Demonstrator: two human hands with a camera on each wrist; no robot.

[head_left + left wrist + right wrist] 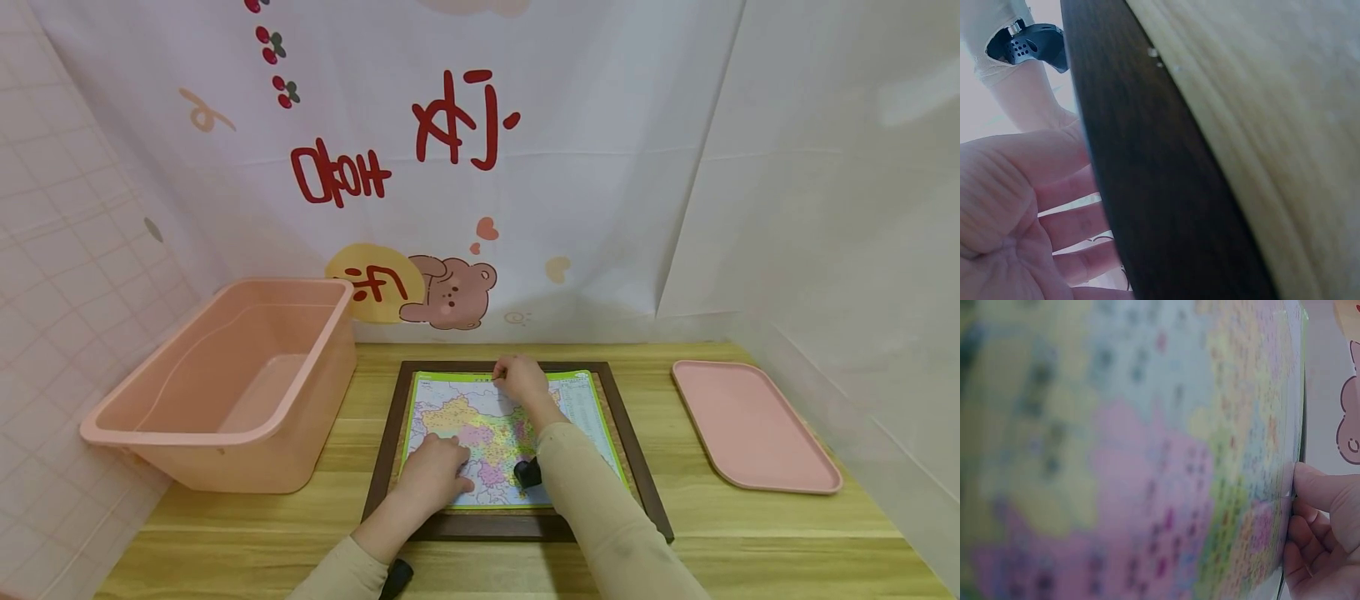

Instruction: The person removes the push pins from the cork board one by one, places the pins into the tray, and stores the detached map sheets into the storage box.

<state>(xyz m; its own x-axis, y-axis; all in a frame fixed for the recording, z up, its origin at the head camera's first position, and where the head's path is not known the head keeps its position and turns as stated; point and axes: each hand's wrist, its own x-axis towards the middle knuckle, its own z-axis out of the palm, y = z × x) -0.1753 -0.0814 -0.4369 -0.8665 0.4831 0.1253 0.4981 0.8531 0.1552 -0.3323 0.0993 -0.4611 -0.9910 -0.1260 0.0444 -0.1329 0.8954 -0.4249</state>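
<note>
Colourful green-bordered paper map (487,450) lay under left grip (431,477): fingers apart, touching sheet, likely steadying it flat. Beneath both grips, dark brown wooden frame (517,527) with cork panel (617,433) backed sheet on wood-grain surface (705,533). Right grip (522,383) had fingers curled at map's far edge, probably controlling it; clamped or not, cannot tell. Pink plastic tub (322,408) stood left of left grip; flat pink tray (757,425) well right of right grip.
</note>
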